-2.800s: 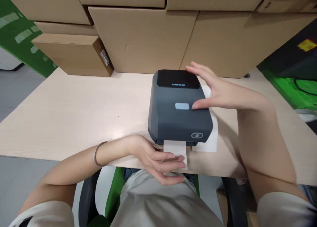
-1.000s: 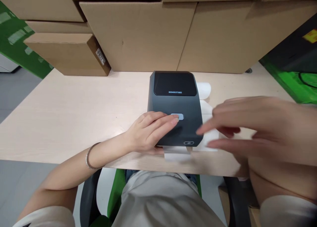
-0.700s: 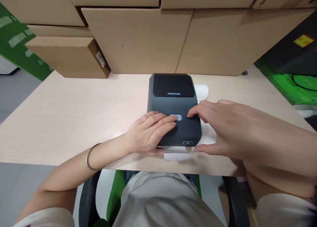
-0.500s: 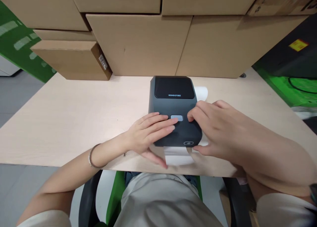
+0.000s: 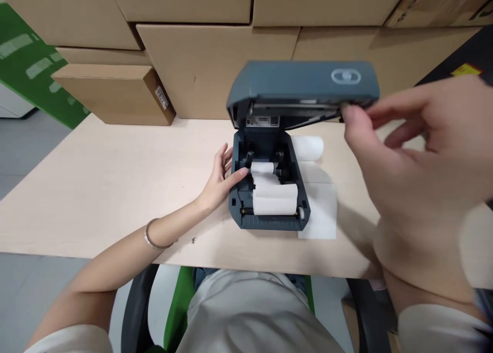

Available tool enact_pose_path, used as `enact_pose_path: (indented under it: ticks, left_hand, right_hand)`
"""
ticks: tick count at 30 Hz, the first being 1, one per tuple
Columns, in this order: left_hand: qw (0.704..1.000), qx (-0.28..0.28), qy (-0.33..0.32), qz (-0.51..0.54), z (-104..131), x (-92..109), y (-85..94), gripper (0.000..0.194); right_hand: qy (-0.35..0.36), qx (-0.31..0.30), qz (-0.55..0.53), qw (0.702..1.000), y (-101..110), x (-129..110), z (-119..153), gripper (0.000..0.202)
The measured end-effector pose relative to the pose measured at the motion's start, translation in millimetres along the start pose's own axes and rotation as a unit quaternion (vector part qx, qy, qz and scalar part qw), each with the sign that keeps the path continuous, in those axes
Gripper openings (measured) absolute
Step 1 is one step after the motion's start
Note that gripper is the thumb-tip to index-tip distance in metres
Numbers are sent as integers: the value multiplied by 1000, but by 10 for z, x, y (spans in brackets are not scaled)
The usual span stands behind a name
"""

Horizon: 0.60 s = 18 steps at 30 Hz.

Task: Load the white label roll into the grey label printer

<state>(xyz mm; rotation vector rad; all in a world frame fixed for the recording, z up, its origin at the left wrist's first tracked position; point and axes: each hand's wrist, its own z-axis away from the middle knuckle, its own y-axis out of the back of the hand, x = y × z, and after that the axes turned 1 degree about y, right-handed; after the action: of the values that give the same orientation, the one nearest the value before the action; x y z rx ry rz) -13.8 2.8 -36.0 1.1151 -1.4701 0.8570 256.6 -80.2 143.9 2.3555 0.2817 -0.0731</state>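
Now that the lid (image 5: pixel 300 81) has swung up from shut, your printer's insides are exposed and the paper path can be reached. Nearest you, the base (image 5: pixel 277 222) sits on the table (image 5: pixel 134 189), toward its front edge, with the paper strip (image 5: pixel 275 199) lying over the front roller, its end no longer sticking out the front. Your left hand (image 5: pixel 215 189) is open at the base's left side, thumb on the rim, fingers spread outside, not clamped. Farther in, the strip leads back to a small roll (image 5: pixel 262 167). Your right hand (image 5: pixel 419 137) is blurred, but thumb and finger pinch the lid's front right corner, other fingers curled. Loose paper (image 5: pixel 319 209) lies right of the base, its rolled end farther back. Boxes (image 5: pixel 215 71) stand behind.
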Motion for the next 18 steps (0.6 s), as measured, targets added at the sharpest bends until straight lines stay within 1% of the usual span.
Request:
enact_pose_path:
  ticks: [1, 4, 6, 8, 10, 13, 15, 16, 18]
  left_hand:
    - [1000, -9, 11, 15, -8, -8, -5, 95]
    - [999, -16, 22, 28, -31, -13, 0, 105]
    - [999, -16, 31, 21, -44, 6, 8, 106]
    - [999, -18, 47, 11, -52, 48, 13, 105]
    - [998, -21, 65, 3, -58, 107, 13, 100]
    - [996, -18, 89, -5, -63, 195, 0, 87]
    - [996, -7, 90, -15, -67, 237, -15, 80]
    - [996, -2, 84, -23, -69, 253, -24, 79]
    - [997, 4, 69, -47, -71, 285, -44, 76]
  right_hand:
    - [-14, 23, 10, 1000, -92, -4, -52, 39]
    - [-30, 16, -49, 998, -316, 41, -184, 56]
    - [-24, 6, -83, 996, -412, 103, -239, 58]
    - [-5, -11, -92, 996, -500, 174, -277, 53]
    - [21, -47, -87, 995, -619, 255, -318, 56]
    - [47, -130, -62, 988, -860, 398, -396, 75]
    - [50, -180, -38, 982, -1011, 473, -438, 81]
    - [49, -196, -28, 979, -1066, 489, -450, 82]
    - [55, -204, -21, 977, -1119, 458, -446, 81]
